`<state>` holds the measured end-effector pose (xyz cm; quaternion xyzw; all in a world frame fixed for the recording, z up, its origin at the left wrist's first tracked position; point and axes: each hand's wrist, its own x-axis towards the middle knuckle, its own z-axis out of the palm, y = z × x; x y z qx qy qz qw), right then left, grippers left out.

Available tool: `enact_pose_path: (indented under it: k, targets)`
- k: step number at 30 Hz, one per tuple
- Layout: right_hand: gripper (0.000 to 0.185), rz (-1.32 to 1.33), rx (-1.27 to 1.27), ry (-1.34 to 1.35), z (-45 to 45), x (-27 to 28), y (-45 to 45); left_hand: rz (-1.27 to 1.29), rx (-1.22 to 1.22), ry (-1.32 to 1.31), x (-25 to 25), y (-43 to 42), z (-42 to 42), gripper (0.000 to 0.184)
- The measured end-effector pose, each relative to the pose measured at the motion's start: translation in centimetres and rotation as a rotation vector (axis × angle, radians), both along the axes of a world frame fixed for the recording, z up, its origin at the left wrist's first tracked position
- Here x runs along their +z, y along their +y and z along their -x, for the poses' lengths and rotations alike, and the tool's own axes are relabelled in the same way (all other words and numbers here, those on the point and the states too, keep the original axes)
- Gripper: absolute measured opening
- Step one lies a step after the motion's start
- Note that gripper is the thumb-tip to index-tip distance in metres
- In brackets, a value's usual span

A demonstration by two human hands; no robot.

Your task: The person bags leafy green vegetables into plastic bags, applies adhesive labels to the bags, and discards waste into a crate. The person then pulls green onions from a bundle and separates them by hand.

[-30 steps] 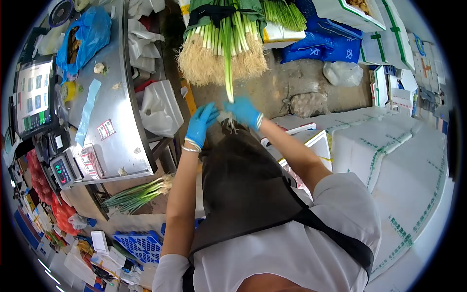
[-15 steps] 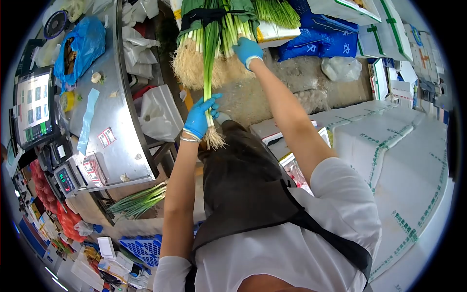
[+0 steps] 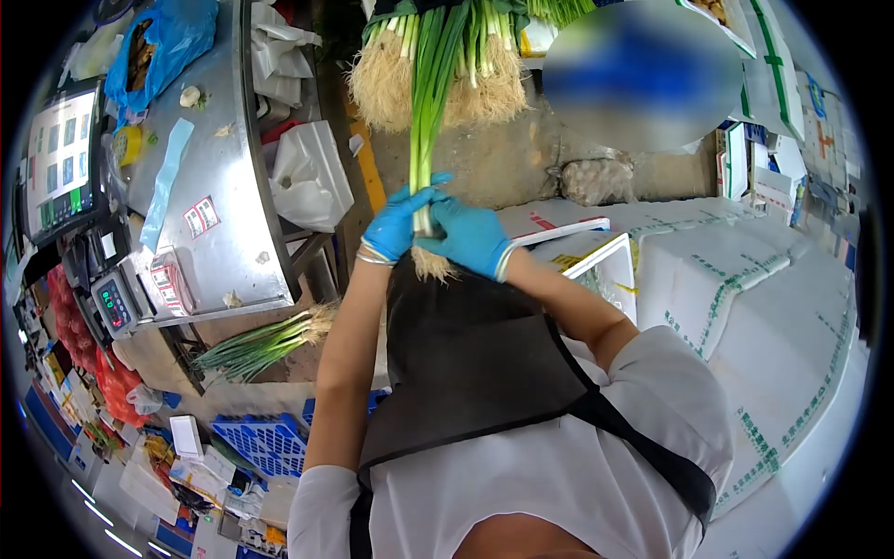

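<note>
In front of my apron, my left hand (image 3: 389,228), in a blue glove, is wrapped round the white stems of a few green onions (image 3: 427,126). My right hand (image 3: 468,238), gloved the same way, closes on the same stems from the other side, just above the pale roots. The green leaves run up and away from me. Beyond them lies a large pile of green onions (image 3: 489,79) with bushy roots, partly under a dark green wrap.
At left stands a metal table (image 3: 219,247) with a scale (image 3: 115,303), a screen (image 3: 63,172) and a blue bag (image 3: 163,51). More green onions (image 3: 265,345) lie below it. White foam boxes (image 3: 736,270) fill the right side. A blurred patch hides the upper right.
My right hand has left the pile and come down to the held green onions beside my left hand. The pile now appears higher in the view.
</note>
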<state>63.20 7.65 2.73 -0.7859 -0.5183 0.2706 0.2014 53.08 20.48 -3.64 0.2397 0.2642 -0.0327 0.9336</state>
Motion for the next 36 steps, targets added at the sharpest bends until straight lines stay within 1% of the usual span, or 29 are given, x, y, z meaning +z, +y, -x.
enact_pose_path:
  k: [1,3,4,5,6,7,9,10,11,12,14,15,16,17,18,19,20,21,22,23,24,25,27,28,29,31,32,35,36]
  targets:
    - [0.044,0.001,0.08,0.216,-1.2,0.2,0.3,-0.007,-0.005,0.037,0.6,0.4,0.8,0.039]
    - [0.048,0.36,-0.279,0.93,-4.0,2.6,1.9,-0.024,-0.005,0.104,2.6,1.1,3.3,0.037]
    - [0.049,0.261,-0.36,0.957,-5.0,0.7,1.9,-0.014,-0.031,0.092,3.4,1.3,5.6,0.035]
    - [0.05,0.166,-0.431,0.985,-5.9,-1.4,2.1,-0.11,-0.095,0.098,5.2,1.4,7.4,0.034]
    - [0.043,0.14,-0.553,1.248,-6.1,-1.9,3.3,-0.227,-0.144,0.121,5.7,0.6,9.7,0.033]
    - [0.041,0.029,-0.552,1.443,-5.5,-2.6,4.1,-0.349,-0.176,0.164,6.1,-0.2,12.5,0.032]
    - [0.037,-0.126,-0.518,1.881,-3.3,-4.8,7.0,-0.814,-0.324,0.452,7.7,-3.0,17.5,0.032]
    - [0.034,-0.105,-0.569,1.987,-2.0,-4.8,8.7,-1.355,-0.37,0.535,6.4,-5.2,20.9,0.035]
    - [0.032,-0.063,-0.63,2.087,0.3,-4.6,10.1,-1.272,-0.29,0.662,6.7,-6.7,23.2,0.034]
    - [0.029,-0.098,-0.583,1.978,3.6,-3.9,11.5,-1.224,-0.141,0.738,6.0,-8.6,25.3,0.03]
    - [0.026,-0.015,-0.355,1.859,10.6,-1.6,13.9,-1.149,0.144,0.867,4.8,-11.5,28.5,0.024]
    - [0.025,-0.001,-0.255,1.788,13.8,0.2,14.6,-1.113,0.277,0.915,4.5,-12.8,29.6,0.021]
    - [0.026,0.084,-0.174,1.632,17.6,3.5,15.6,-1.012,0.363,0.958,3.5,-13.9,30.6,0.017]
    - [0.033,0.212,-0.031,1.554,20.9,7.4,16.3,-0.956,0.531,0.95,2.5,-14.9,31.3,0.017]
    - [0.047,0.217,0.237,1.471,24.2,6.5,16.8,-0.895,0.696,0.931,1.4,-15.7,31.8,0.016]
    - [0.061,0.148,0.394,1.388,27.6,7.8,17.5,-0.831,0.86,0.905,0.4,-16.5,32.2,0.016]
    - [0.063,0.109,0.449,1.351,30.1,8.8,18.3,-0.611,1.006,0.841,-0.8,-16.6,32.8,0.016]
    - [0.066,0.064,0.499,1.315,32.2,9.3,19.1,-0.541,1.135,0.83,-1.2,-16.3,33.5,0.018]
    - [0.064,0.022,0.474,1.035,34.0,7.5,19.6,-0.472,1.258,0.81,-1.4,-15.5,34.4,0.02]
    - [0.063,0.083,0.484,1.089,34.6,6.0,19.7,-0.401,1.378,0.782,-1.9,-14.3,35.2,0.022]
    - [0.062,0.147,0.489,1.138,34.5,5.6,19.7,-0.448,1.44,0.84,-3.1,-12.9,36.5,0.019]
    - [0.061,0.213,0.491,1.186,34.2,5.0,19.7,-0.401,1.514,0.852,-4.6,-11.4,37.9,0.018]
    - [0.051,0.428,0.492,1.242,33.5,2.6,18.4,-0.317,1.66,0.874,-8.0,-7.7,41.4,0.017]
    - [0.047,0.507,0.452,1.273,33.3,1.2,17.2,-0.265,1.693,0.981,-9.6,-5.6,43.4,0.015]
    - [0.045,0.543,0.454,1.218,33.1,0.2,16.2,-0.212,1.72,1.084,-11.5,-3.3,45.3,0.012]
    - [0.044,0.613,0.435,1.138,32.8,-1.8,14.5,-0.315,1.431,1.659,-17.7,-0.1,49.3,0.012]
    - [0.044,0.652,0.411,1.113,32.7,-2.6,13.7,-0.305,1.496,1.598,-19.8,0.6,51.0,0.032]
    - [0.045,0.675,0.396,1.059,31.9,-3.4,12.6,-0.126,1.05,1.788,-20.0,2.7,52.6,0.06]
    - [0.044,0.697,0.382,1.052,31.7,-3.4,12.6,-0.079,1.082,1.726,-19.9,2.8,52.9,0.083]
